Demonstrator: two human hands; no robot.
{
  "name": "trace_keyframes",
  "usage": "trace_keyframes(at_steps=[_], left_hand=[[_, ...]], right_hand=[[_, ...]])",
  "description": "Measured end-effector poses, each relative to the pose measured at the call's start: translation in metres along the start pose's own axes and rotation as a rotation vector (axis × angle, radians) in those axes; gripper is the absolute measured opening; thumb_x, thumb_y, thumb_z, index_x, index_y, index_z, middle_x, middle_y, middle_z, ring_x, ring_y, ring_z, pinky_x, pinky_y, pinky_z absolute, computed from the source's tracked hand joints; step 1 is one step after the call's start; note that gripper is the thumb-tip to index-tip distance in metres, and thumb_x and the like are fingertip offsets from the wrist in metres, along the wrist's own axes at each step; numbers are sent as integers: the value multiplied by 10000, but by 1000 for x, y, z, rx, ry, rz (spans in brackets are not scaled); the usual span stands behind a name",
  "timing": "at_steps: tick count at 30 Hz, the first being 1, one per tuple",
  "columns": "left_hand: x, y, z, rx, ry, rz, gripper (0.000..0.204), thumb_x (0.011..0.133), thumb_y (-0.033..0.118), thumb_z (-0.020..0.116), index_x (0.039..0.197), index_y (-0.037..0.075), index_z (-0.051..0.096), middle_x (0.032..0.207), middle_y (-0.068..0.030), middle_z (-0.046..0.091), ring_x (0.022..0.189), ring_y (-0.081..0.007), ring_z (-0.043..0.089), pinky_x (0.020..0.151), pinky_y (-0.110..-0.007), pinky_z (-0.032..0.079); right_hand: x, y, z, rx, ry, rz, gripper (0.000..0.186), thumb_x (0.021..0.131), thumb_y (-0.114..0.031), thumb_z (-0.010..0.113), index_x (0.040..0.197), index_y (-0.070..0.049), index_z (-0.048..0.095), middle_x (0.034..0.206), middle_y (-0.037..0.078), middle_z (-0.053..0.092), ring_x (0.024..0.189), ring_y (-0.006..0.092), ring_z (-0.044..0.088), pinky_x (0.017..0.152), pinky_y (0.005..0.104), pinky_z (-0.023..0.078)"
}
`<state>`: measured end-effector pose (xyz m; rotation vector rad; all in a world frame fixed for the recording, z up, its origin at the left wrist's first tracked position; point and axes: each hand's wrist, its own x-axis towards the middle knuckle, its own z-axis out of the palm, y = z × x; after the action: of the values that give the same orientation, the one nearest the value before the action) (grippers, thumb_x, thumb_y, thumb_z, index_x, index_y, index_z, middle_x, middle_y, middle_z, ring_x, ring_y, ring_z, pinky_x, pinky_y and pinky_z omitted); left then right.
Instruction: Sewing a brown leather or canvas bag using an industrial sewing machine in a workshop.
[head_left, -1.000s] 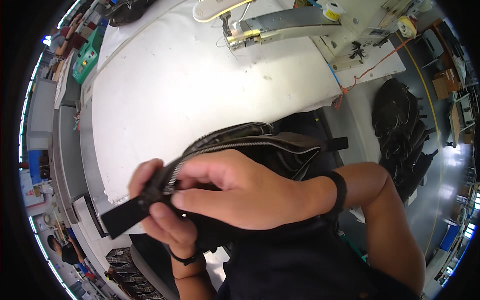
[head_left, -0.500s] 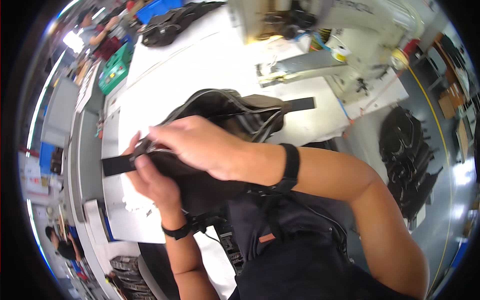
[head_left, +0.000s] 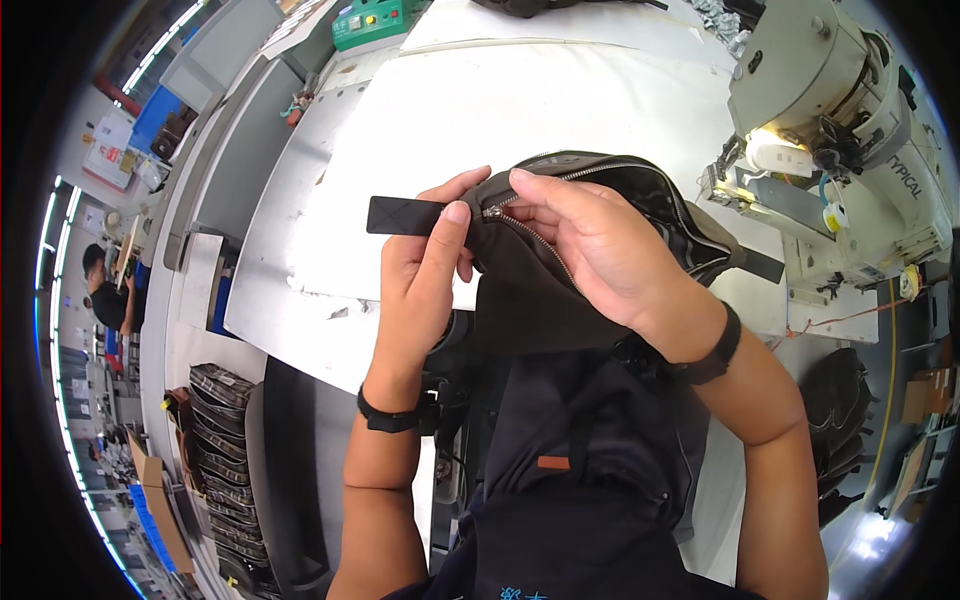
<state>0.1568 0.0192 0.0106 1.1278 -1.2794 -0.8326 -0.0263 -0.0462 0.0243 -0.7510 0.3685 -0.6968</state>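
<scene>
Room ahead; machine (head_left: 826, 88) seemingly blocks right.

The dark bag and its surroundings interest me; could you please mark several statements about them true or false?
The left hand grips the dark bag beside a black tab. True.
The zipper is fully closed. False: it gapes open.
The sewing machine stands to the bag's right. True.
The green box sits at the picture's bottom right. False: it sits at the top, left of centre.
The right hand is at the bag's opening. True.
</scene>
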Motion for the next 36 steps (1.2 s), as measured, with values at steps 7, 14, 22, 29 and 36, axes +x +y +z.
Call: trace_keyframes(at_steps=[7,14,22,29,36], left_hand=[[6,6,-3,-164,-159,-133,418,1087,224,547,1421,-22,601,994,-41,687,793,-78,603,660,-236,502],[-1,8,3,-165,-211,-109,439,1076,220,598,1446,-17,580,993,-26,669,797,-75,593,654,-231,501],[-16,18,7,-90,-217,-163,455,1068,219,615,1439,-41,573,993,-29,673,795,-77,592,654,-237,499],[-16,24,8,-55,-208,-64,464,1041,157,639,1449,-46,554,1071,-64,673,824,-95,604,694,-241,507],[-3,18,9,-61,-307,-72,497,1015,108,667,1470,-36,529,1047,-61,675,859,-102,615,751,-252,525]], right_hand=[[-10,-4,-5,-130,61,16,386,1081,-306,580,1180,53,682,1131,144,733,1033,176,691,951,314,535],[-23,-13,0,-245,93,-1,397,1090,-286,528,1050,68,701,958,135,753,832,137,687,777,272,545],[-38,-1,2,-302,131,-18,422,1092,-326,531,1073,63,692,989,142,758,852,136,692,793,281,550],[-42,-8,0,-240,84,-5,441,1096,-341,537,1131,72,689,1025,147,757,891,151,699,839,288,552],[-38,-10,-12,-189,72,-19,424,1095,-334,546,1040,45,729,986,107,753,869,133,682,829,283,537]])
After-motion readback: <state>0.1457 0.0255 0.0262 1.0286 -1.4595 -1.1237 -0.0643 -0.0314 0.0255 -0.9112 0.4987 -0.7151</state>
